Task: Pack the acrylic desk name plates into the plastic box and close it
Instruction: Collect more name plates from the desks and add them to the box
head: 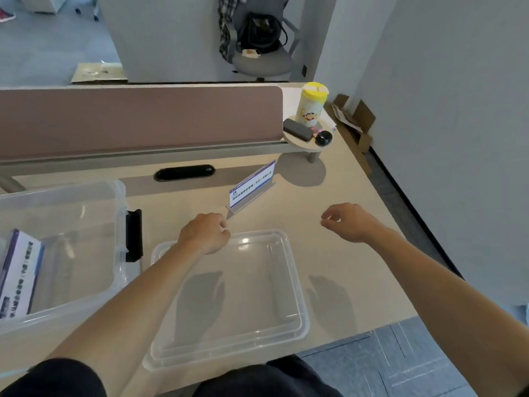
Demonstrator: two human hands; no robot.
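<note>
Head view. The step in hand appears to be retrieval of the remaining name plate. One name plate [253,187] stands upright on the desk [357,213], beyond both hands and well apart from the plastic box [118,224]. The left hand [204,233] hovers over the far edge of the lid [294,285], fingers curled loosely, gripping nothing. The right hand [347,222] hovers over bare desk, fingers part-curled and apart, also empty.

The box sits at the left of the desk, uncovered, its black latch [134,234] facing the lid. The lid lies flat beside it, directly in front of the person.

Next move, as judged: grasp the standing plate by its edges, carry it left, lay it in the box, then fit the lid and press the latch.

Count:
- Name plates: two visible, one on the desk and one packed plate [20,270] in the box.
- Boxes: one.
- Lids: one.
- Latches visible: one.
</note>
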